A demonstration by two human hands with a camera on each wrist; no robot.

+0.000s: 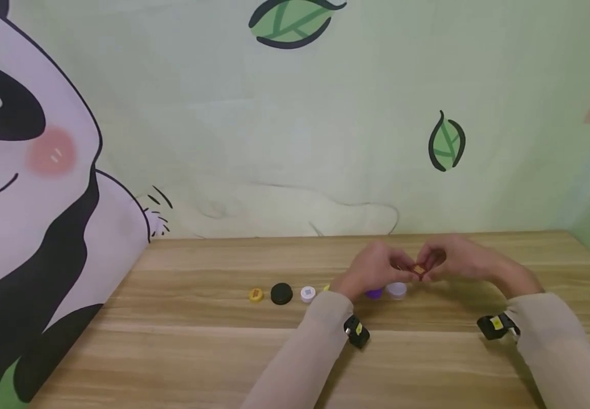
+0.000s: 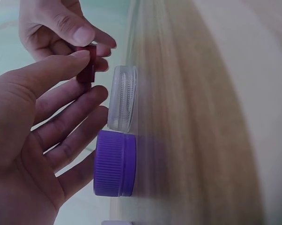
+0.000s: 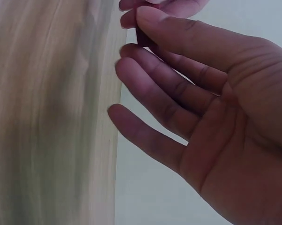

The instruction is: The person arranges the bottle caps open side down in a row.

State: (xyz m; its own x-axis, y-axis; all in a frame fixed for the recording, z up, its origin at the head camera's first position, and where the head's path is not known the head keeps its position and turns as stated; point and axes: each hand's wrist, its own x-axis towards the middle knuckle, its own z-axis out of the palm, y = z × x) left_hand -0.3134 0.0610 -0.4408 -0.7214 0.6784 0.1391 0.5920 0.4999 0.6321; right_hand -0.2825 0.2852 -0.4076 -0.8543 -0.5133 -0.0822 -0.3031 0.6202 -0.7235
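Both hands meet over the right half of the table and pinch a small dark red bottle cap [image 1: 419,269] with a yellowish mark on top. My left hand [image 1: 373,267] grips one side of it between thumb and fingertips. From the opposite side, my right hand [image 1: 460,261] pinches it the same way, its other fingers loosely spread in the right wrist view. The red cap [image 2: 86,70] is held off the table. Below the left hand sit a ribbed purple cap [image 2: 114,164] and a translucent cap [image 2: 122,98], close to its fingertips. Fingers hide part of the red cap.
To the left, in a row, lie a yellow cap [image 1: 256,295], a larger black cap [image 1: 281,293] and a white cap [image 1: 308,293]. Another yellow piece [image 1: 326,288] is mostly hidden by the left wrist. A printed wall [image 1: 213,142] stands behind the wooden table [image 1: 197,352].
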